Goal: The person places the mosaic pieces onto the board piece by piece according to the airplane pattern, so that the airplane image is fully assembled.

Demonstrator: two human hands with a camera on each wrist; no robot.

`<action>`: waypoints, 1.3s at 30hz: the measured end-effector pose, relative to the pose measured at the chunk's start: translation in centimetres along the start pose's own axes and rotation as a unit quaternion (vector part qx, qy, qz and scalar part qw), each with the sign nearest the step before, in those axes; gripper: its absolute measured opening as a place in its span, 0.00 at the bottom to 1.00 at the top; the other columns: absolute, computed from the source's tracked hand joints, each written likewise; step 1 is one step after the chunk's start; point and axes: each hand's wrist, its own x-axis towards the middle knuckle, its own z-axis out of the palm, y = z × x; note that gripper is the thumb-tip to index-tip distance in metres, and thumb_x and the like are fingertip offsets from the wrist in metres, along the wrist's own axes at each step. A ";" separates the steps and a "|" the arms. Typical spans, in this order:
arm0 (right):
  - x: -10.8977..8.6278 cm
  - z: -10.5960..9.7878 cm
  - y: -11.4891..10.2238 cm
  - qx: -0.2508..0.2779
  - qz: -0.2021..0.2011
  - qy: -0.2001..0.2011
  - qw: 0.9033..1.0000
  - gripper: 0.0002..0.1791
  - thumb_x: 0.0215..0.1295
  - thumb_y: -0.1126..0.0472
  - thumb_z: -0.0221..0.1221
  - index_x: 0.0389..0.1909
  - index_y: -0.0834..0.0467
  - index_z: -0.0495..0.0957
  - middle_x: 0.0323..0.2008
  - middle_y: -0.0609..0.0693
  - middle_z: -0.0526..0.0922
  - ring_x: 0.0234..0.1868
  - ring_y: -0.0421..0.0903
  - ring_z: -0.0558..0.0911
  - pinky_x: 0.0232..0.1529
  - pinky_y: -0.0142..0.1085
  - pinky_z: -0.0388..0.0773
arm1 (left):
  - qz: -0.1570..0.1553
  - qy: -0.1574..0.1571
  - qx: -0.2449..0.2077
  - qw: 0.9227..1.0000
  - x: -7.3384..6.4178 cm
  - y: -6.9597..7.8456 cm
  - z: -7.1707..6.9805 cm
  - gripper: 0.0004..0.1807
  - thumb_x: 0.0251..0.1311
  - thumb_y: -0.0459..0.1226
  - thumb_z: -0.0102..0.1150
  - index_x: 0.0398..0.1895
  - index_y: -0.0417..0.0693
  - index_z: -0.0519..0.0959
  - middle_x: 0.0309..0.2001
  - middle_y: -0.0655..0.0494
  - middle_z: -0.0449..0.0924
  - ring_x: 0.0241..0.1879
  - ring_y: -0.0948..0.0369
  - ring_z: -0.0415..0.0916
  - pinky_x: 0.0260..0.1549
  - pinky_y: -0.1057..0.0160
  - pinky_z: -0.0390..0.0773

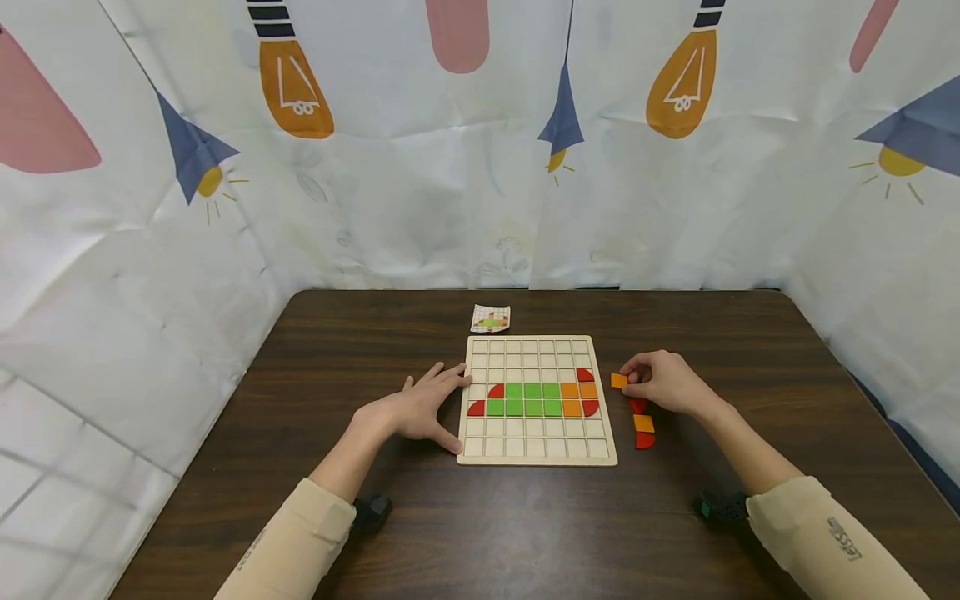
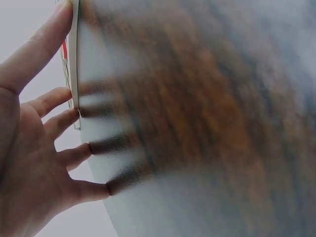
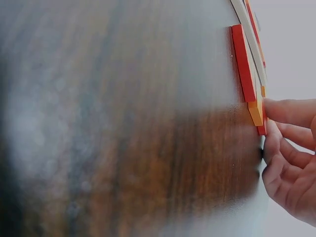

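A pale wooden grid board (image 1: 532, 450) lies on the table. Green squares (image 1: 532, 391), orange squares (image 1: 571, 407) and red rounded corner tiles (image 1: 585, 375) form a shape across its middle rows. With fingers spread, my left hand (image 1: 420, 408) touches the board's left edge with the thumb and fingertips. To the right of the board, my right hand (image 1: 663, 382) pinches an orange square tile (image 1: 618, 381) between thumb and fingers. Just below that hand are a partly hidden red tile (image 1: 638, 406), an orange square (image 1: 643, 423) and a red rounded tile (image 1: 644, 440).
A small paper card (image 1: 491, 318) with a coloured grid picture lies behind the board. The dark wooden table (image 1: 525, 533) meets a white printed curtain (image 1: 450, 208) at its back and sides.
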 end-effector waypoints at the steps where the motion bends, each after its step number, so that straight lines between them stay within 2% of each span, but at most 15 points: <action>1: 0.0 0.0 0.0 0.001 -0.001 -0.001 1.000 0.12 0.64 0.64 0.70 0.45 0.65 0.84 0.32 0.50 0.79 0.30 0.47 0.75 0.33 0.38 0.76 | 0.000 0.000 0.000 1.000 0.0 0.0 0.0 0.57 0.50 0.53 0.81 0.80 0.48 0.59 0.83 0.49 0.41 0.80 0.42 0.31 0.67 0.23 0.37; 20: 0.2 -0.1 0.1 0.000 -0.021 -0.026 0.999 0.14 0.67 0.62 0.67 0.48 0.66 0.82 0.32 0.49 0.83 0.28 0.45 0.79 0.32 0.39 0.80 | 0.000 -0.003 0.000 1.000 -0.1 0.2 -0.1 0.57 0.50 0.53 0.80 0.80 0.47 0.60 0.83 0.49 0.41 0.80 0.42 0.31 0.67 0.24 0.37; 31: 0.4 -0.4 -1.1 -0.003 -0.021 -0.013 1.000 0.14 0.68 0.62 0.67 0.49 0.65 0.81 0.36 0.51 0.84 0.32 0.46 0.80 0.33 0.39 0.81 | 0.001 -0.004 -0.001 1.000 -0.1 0.3 -0.1 0.56 0.51 0.52 0.80 0.80 0.48 0.60 0.83 0.49 0.41 0.80 0.42 0.31 0.67 0.24 0.38; 39: 0.9 0.0 -2.1 -0.005 -0.049 0.003 0.999 0.13 0.68 0.63 0.66 0.50 0.64 0.82 0.35 0.49 0.84 0.35 0.46 0.80 0.36 0.40 0.80 | -0.002 -0.004 0.002 1.000 0.0 0.1 -0.1 0.57 0.50 0.53 0.80 0.80 0.48 0.60 0.83 0.50 0.41 0.80 0.42 0.31 0.67 0.24 0.38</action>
